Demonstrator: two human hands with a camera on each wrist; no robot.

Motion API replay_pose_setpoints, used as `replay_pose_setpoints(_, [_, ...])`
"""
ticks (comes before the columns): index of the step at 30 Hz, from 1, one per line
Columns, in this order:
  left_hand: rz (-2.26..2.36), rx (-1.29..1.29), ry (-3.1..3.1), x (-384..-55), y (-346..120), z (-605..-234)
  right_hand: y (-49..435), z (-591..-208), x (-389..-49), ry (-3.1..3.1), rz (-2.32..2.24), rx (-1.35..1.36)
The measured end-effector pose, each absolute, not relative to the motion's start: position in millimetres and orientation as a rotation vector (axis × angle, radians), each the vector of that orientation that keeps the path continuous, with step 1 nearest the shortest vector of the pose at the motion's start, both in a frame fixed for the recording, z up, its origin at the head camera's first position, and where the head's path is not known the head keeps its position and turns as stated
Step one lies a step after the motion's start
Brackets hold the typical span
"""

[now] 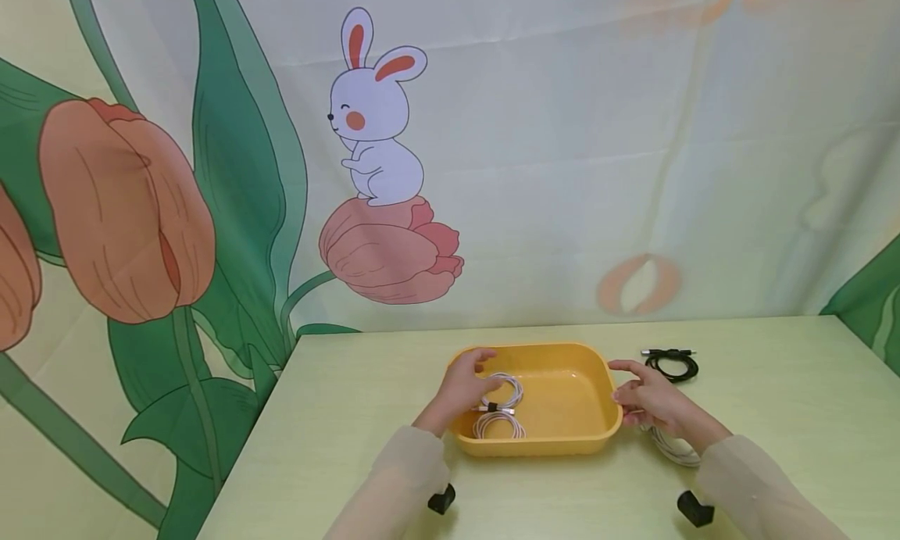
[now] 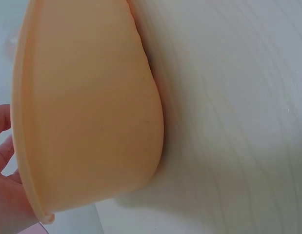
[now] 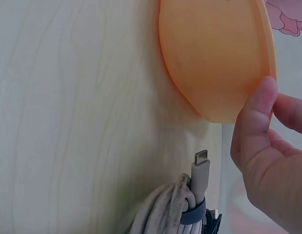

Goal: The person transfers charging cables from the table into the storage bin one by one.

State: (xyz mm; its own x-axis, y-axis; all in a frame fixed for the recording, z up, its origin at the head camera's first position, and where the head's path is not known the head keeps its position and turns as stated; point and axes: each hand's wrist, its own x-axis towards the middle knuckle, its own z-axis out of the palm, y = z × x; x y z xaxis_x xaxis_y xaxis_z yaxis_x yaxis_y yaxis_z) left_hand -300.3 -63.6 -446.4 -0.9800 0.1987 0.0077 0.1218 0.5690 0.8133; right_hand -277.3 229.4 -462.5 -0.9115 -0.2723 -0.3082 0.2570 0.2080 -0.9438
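A yellow plastic tray (image 1: 534, 448) stands on the table, with two coiled white cables (image 1: 499, 426) inside at its left. My left hand (image 1: 460, 388) reaches over the tray's left rim, its fingers spread and slightly bent beside the upper coil. In the left wrist view the tray's outer wall (image 2: 92, 107) covers part of that hand. At the tray's right end, my right hand (image 1: 654, 402) touches the rim from outside with thumb and fingertips; the right wrist view shows its thumb (image 3: 260, 105) against the wall. Below that hand lies a thicker coiled pale cable (image 3: 163, 207) with a dark strap.
A coiled black cable (image 1: 671, 364) lies to the right of the tray, towards the back of the table (image 1: 337, 415). Behind the table hangs a printed cloth (image 1: 534, 173) with a rabbit and tulips. Black wrist pieces (image 1: 696, 509) sit below both sleeves.
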Motion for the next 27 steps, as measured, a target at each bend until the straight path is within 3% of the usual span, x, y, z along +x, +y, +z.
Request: replay_pose_setpoints(27, [1.433,0.265,2.794,-300.6,-95.1,-443.2,229.1,-464.2,-276.8,2.095,-1.735,0.001])
